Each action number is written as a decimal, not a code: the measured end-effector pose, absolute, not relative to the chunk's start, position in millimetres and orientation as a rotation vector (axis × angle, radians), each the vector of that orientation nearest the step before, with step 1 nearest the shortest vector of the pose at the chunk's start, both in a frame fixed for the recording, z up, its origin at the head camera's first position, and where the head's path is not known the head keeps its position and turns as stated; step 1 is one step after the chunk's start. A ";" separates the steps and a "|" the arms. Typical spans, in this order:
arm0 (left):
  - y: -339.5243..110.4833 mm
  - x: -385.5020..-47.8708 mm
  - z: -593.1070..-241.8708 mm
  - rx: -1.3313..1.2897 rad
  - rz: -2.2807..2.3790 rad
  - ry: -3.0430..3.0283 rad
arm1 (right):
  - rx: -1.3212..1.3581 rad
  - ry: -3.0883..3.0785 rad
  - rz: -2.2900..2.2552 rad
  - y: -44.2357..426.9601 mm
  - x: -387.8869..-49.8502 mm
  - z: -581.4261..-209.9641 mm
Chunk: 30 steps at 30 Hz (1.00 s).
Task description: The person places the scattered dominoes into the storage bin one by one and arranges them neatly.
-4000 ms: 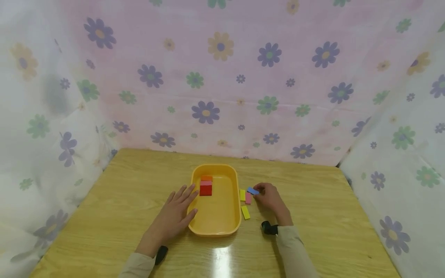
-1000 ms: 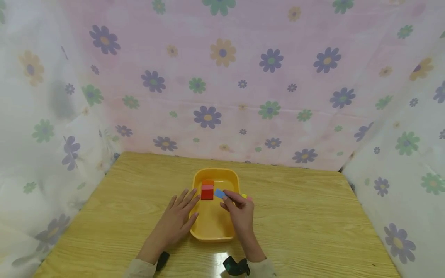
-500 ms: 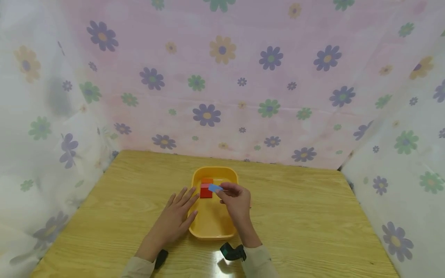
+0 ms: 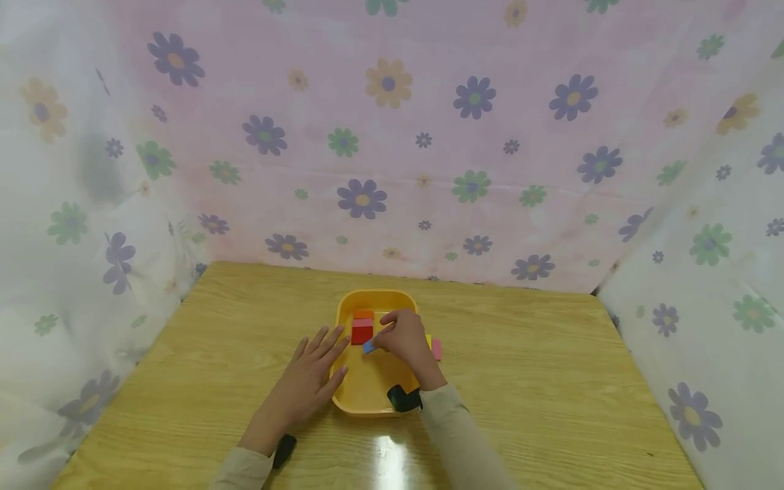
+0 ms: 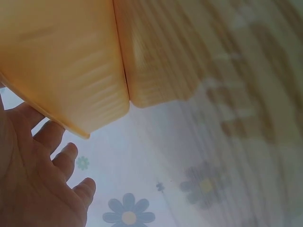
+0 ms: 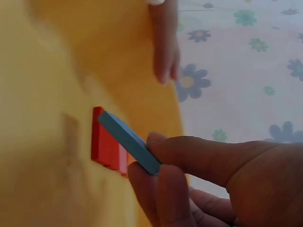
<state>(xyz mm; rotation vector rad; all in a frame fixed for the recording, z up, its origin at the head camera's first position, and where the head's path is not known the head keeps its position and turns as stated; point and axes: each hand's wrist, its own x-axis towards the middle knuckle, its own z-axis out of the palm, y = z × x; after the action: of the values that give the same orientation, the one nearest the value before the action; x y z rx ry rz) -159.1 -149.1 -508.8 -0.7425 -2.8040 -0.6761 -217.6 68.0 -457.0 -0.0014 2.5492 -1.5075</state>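
My right hand (image 4: pixel 409 340) pinches a blue block (image 6: pixel 129 142) between thumb and fingers, inside the yellow tray (image 4: pixel 366 398). One end of this flat block points down and left in the head view, close in front of a red block (image 4: pixel 362 335). Whether it touches the tray floor cannot be told. Behind the red block stand a pink block (image 4: pixel 363 322) and an orange block (image 4: pixel 363 314), lined up along the tray's left side. My left hand (image 4: pixel 300 388), fingers spread and fairly straight, rests on the tray's left rim.
Right of the tray, a pink block (image 4: pixel 437 350) and a yellow block (image 4: pixel 429 340) lie on the wooden table (image 4: pixel 539 381), the yellow one partly hidden by my right hand. Flowered cloth (image 4: pixel 422 156) hangs behind the table and at both sides.
My right hand has carried the blue block leftward from the table into the tray. During the last half second it lowered and turned the block. My left hand stays at the rim.
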 end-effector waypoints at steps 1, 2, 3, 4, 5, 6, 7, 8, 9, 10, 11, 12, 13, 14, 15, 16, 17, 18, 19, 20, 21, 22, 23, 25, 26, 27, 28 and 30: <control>-149.0 -159.3 -508.8 -0.744 -0.673 -2.802 | 0.007 2.548 -1.464 66.6 -220.5 -457.6; -148.9 -159.6 -509.1 -0.747 -0.672 -2.799 | 0.017 2.548 -1.426 65.1 -223.3 -458.8; -148.8 -159.8 -509.4 -0.751 -0.671 -2.793 | 0.031 2.552 -1.388 63.8 -225.8 -460.2; -148.7 -160.0 -509.7 -0.753 -0.668 -2.790 | 0.034 2.563 -1.357 62.7 -228.5 -461.8; -148.5 -160.4 -510.1 -0.755 -0.662 -2.786 | 0.037 2.575 -1.327 61.7 -230.9 -463.9; -148.5 -160.6 -510.2 -0.757 -0.661 -2.781 | 0.032 2.592 -1.308 60.9 -233.2 -466.2; -148.5 -160.8 -510.1 -0.759 -0.658 -2.776 | 0.024 2.610 -1.287 60.2 -235.4 -468.6; -148.6 -160.9 -510.0 -0.758 -0.657 -2.772 | 0.015 2.629 -1.267 59.6 -237.5 -471.0; -148.7 -160.9 -509.8 -0.758 -0.652 -2.769 | 0.010 2.648 -1.242 59.0 -239.2 -473.3; -149.0 -160.9 -509.8 -0.755 -0.650 -2.771 | 0.003 2.662 -1.226 58.4 -240.9 -475.6; -149.1 -160.8 -509.5 -0.755 -0.649 -2.769 | 0.004 2.673 -1.207 57.7 -242.0 -477.5; -149.2 -160.5 -509.2 -0.757 -0.650 -2.768 | 0.003 2.679 -1.189 57.1 -242.8 -479.2; -149.3 -160.3 -509.2 -0.757 -0.648 -2.768 | 0.007 2.677 -1.178 56.5 -243.3 -480.6; -149.3 -160.1 -509.3 -0.760 -0.650 -2.766 | 0.011 2.674 -1.168 56.0 -243.5 -481.9; -149.2 -160.1 -509.4 -0.763 -0.650 -2.764 | 0.017 2.675 -1.155 55.3 -243.5 -482.8; -149.0 -160.0 -509.3 -0.765 -0.651 -2.762 | 0.020 2.674 -1.154 54.7 -243.4 -483.7; -148.9 -159.9 -509.2 -0.768 -0.649 -2.760 | 0.026 2.673 -1.148 54.3 -243.1 -484.2; -148.7 -159.8 -509.0 -0.770 -0.652 -2.759 | 0.032 2.672 -1.144 53.8 -242.7 -484.7; -148.7 -159.9 -509.0 -0.770 -0.652 -2.759 | 0.038 2.673 -1.146 53.3 -242.5 -485.0; -148.6 -159.9 -508.8 -0.771 -0.652 -2.761 | 0.043 2.679 -1.141 52.8 -242.3 -485.2; -148.5 -160.0 -508.5 -0.768 -0.646 -2.766 | 0.048 2.684 -1.140 52.2 -242.3 -485.3; -148.6 -160.0 -508.4 -0.765 -0.641 -2.771 | 0.054 2.685 -1.140 51.7 -242.3 -485.4; -148.7 -160.0 -508.3 -0.763 -0.639 -2.776 | 0.058 2.689 -1.137 51.2 -242.2 -485.5; -148.8 -160.2 -508.2 -0.759 -0.636 -2.785 | 0.064 2.696 -1.141 50.3 -242.4 -485.9; -148.9 -160.2 -508.1 -0.757 -0.633 -2.790 | 0.066 2.699 -1.140 49.9 -242.6 -486.5; -148.8 -160.3 -508.2 -0.755 -0.631 -2.793 | 0.068 2.701 -1.143 49.5 -242.8 -487.2; -148.9 -160.4 -508.4 -0.755 -0.631 -2.795 | 0.068 2.705 -1.143 49.2 -242.9 -488.0; -148.7 -160.5 -508.7 -0.755 -0.629 -2.798 | 0.066 2.712 -1.143 48.8 -243.1 -489.6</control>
<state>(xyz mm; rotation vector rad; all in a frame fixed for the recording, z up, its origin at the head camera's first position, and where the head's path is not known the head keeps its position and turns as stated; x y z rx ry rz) -160.5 -148.7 -508.7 -0.7545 -2.7976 -0.6293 -243.1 48.8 -489.6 0.0657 2.7125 -1.1428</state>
